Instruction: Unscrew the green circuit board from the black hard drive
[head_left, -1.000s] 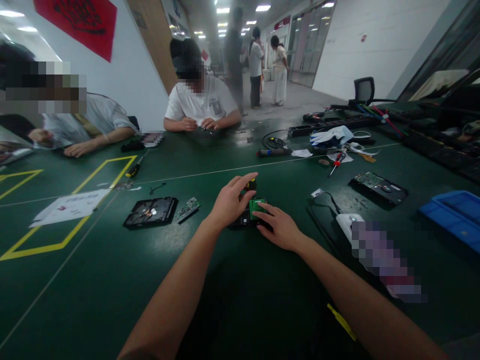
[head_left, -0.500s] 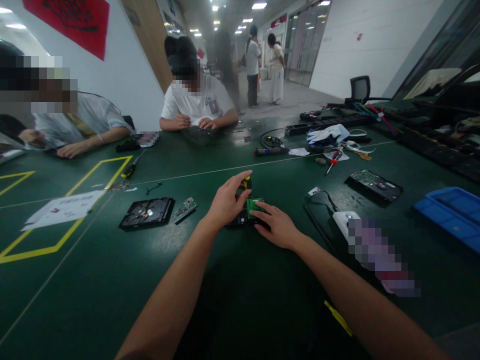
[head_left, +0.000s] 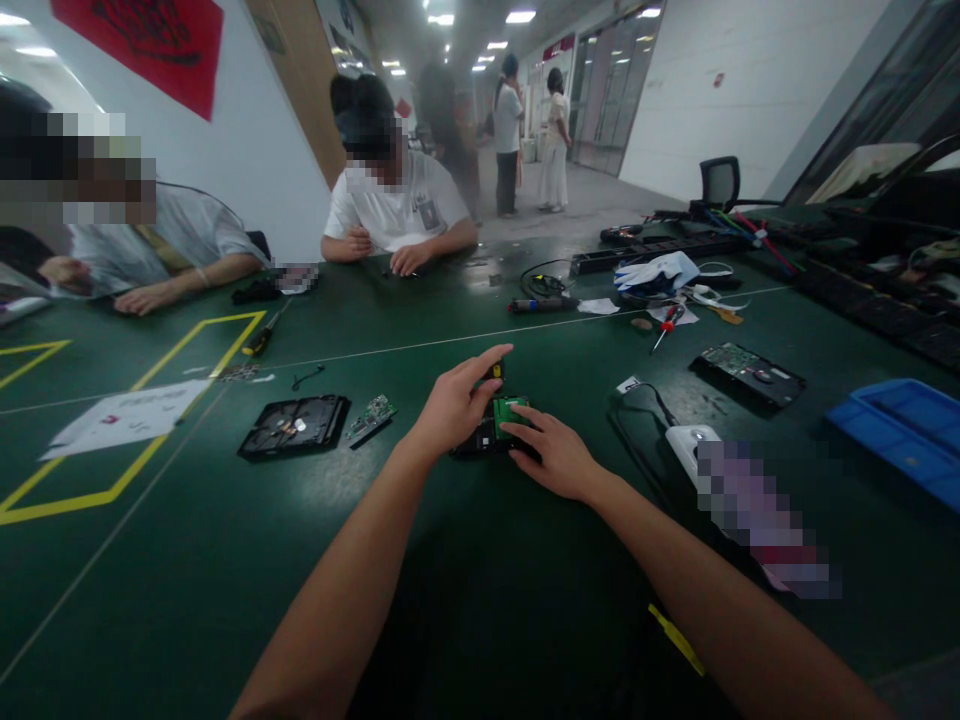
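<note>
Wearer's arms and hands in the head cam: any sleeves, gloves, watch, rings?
Nothing worn shows. Left hand and right hand are ungloved, no rings or watch visible. Both forearms are bare down to the frame's bottom edge; no sleeve comes into view.

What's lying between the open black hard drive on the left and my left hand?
In the head view, a small green circuit board lies between the open hard drive and your left hand.

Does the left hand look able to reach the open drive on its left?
Probably yes: only bare table and a small board lie between left hand and drive, though the hand grips a screwdriver.
</note>
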